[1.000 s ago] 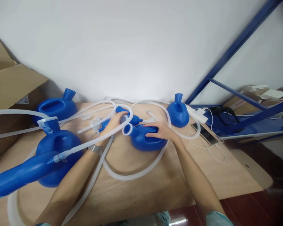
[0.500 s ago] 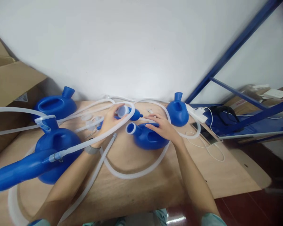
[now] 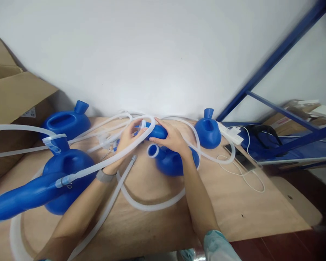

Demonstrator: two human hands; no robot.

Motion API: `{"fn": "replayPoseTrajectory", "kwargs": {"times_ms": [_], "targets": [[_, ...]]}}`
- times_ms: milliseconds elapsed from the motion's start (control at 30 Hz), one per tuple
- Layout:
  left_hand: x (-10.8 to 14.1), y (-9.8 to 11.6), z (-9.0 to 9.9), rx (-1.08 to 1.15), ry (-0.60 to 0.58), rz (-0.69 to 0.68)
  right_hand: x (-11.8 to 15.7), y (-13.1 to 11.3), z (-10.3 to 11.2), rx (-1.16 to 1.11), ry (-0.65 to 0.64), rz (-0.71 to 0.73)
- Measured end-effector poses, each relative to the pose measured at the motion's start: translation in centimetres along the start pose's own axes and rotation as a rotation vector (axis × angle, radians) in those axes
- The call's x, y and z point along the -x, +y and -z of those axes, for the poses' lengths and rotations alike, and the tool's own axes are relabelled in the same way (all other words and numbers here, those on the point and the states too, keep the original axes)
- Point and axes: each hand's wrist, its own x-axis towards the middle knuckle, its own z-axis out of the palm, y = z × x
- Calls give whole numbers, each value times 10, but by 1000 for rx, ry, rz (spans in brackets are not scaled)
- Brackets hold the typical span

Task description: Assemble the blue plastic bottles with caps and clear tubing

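Observation:
Near the back middle of the table, my right hand (image 3: 171,136) wraps round a blue funnel-like piece (image 3: 156,131). My left hand (image 3: 129,137) closes on the pale-rimmed end of the same piece, partly hidden behind a looping clear hose (image 3: 119,154). Just below my right hand lies a blue bottle (image 3: 168,161) with its open mouth facing left, partly covered by my right wrist. White connector parts (image 3: 104,140) lie left of my left hand. A loose hose end (image 3: 133,158) rests on the table between my arms.
Blue bottles stand at the back left (image 3: 66,125), the front left (image 3: 67,163) and the right (image 3: 208,133). A long blue piece (image 3: 24,195) joins a hose at left. A cardboard box (image 3: 19,90), a phone (image 3: 240,157) and a white power strip (image 3: 230,132) flank the table (image 3: 233,217).
My right hand has moved left and up from above the bottle and taken hold of the blue piece. The blue piece has turned. The view has shifted slightly.

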Motion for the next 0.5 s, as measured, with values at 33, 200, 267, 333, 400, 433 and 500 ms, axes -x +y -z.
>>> {"fn": "replayPoseTrajectory", "kwargs": {"times_ms": [33, 200, 267, 333, 400, 433, 500], "targets": [[3, 2, 0, -99, -47, -30, 0, 0, 1, 20, 6, -10], [34, 26, -5, -571, -162, -54, 5, 0, 21, 200, -34, -32], [40, 34, -3, -517, -130, -52, 9, 2, 33, 268, -38, -17], [36, 37, 5, -380, -119, -1, 15, 5, 46, 312, -41, -24], [26, 41, 15, -152, -253, 143, 21, 10, 57, 323, -38, -52], [21, 44, 19, 4, -361, 240, 24, 12, 62, 313, -22, -68], [15, 56, 24, 349, -512, 404, 28, 14, 69, 262, 45, -88]]}}
